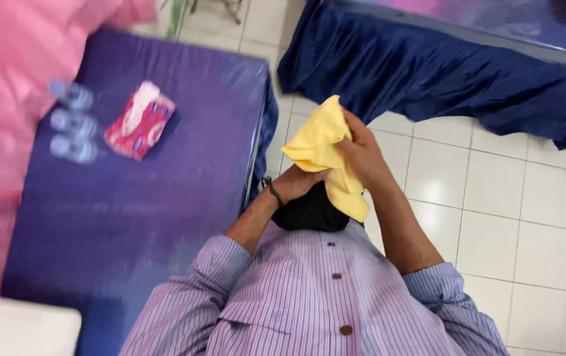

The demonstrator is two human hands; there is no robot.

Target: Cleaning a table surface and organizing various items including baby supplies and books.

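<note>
Yellow cloth (pixel 322 148): bunched, held in mid-air over the white tiled floor (pixel 520 217), just right of the purple table's near corner. Long axis steep, running from upper left to lower right; top peak pointing up and away from the body, lower tail hanging down toward the striped shirt (pixel 322 296). Folded thick at the upper end, thinner at the tail.

Right hand (pixel 362 155): wrapped round the cloth's right side, fingers closed on the fabric. Left hand (pixel 296 183): under the cloth's lower left edge, fingers curled in and hidden by the fabric; grip itself not readable, contact with cloth evident. Dark band on the left wrist (pixel 273 192). Black object (pixel 309 212) directly below the cloth, between both forearms, partly covered by the tail; kind unclear.

Left of the cloth: purple table (pixel 164 217), glossy top. On it, well apart from the cloth, red patterned tissue pack (pixel 140 120) with white tissue showing. Further left, three clear plastic bottles (pixel 72 122) in a row, blurred. Pink fabric (pixel 6 99) along the table's far left edge.

Above and right of the cloth: dark blue draped table skirt (pixel 441 72), reaching down to the floor. Nothing between cloth and skirt but bare tiles.
</note>
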